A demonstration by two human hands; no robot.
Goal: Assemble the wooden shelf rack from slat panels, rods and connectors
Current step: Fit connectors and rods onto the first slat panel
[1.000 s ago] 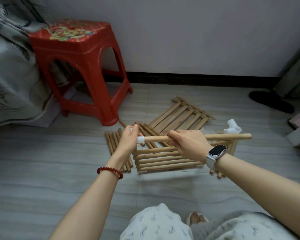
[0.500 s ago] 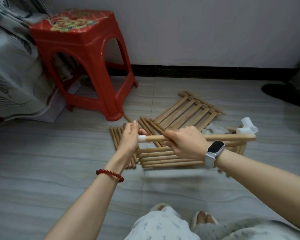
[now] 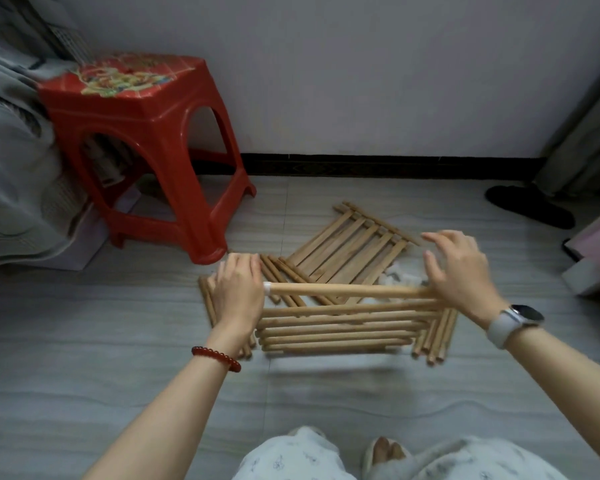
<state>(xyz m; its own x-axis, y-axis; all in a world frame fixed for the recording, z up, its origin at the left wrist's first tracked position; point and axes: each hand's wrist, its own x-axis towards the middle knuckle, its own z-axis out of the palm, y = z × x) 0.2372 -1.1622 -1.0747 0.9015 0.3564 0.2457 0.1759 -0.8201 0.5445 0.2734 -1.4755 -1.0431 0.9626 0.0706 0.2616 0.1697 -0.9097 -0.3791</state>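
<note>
A long wooden rod [image 3: 343, 291] is held level above the floor, with a white connector [image 3: 266, 289] on its left end. My left hand [image 3: 238, 292] grips that end at the connector. My right hand [image 3: 459, 271] is at the rod's right end, blurred, with its fingers spread and raised; the rod's tip is hidden behind its palm. Under the rod lies a slat panel [image 3: 333, 332], with a second slat panel [image 3: 347, 251] tilted behind it. Loose rods lie beside my left hand [image 3: 205, 299] and at the right [image 3: 437, 337]. White connectors [image 3: 400, 279] sit by my right hand.
A red plastic stool [image 3: 142, 133] stands at the left back, next to grey bedding [image 3: 11, 188]. A black slipper [image 3: 530, 206] lies near the wall at the right, beside a curtain [image 3: 589, 140] and a pale box [image 3: 593, 275]. My knees [image 3: 291, 459] are at the bottom edge.
My right hand let go of the rod's middle, moved right to its far end and opened its fingers. My left hand kept its grip on the connector end.
</note>
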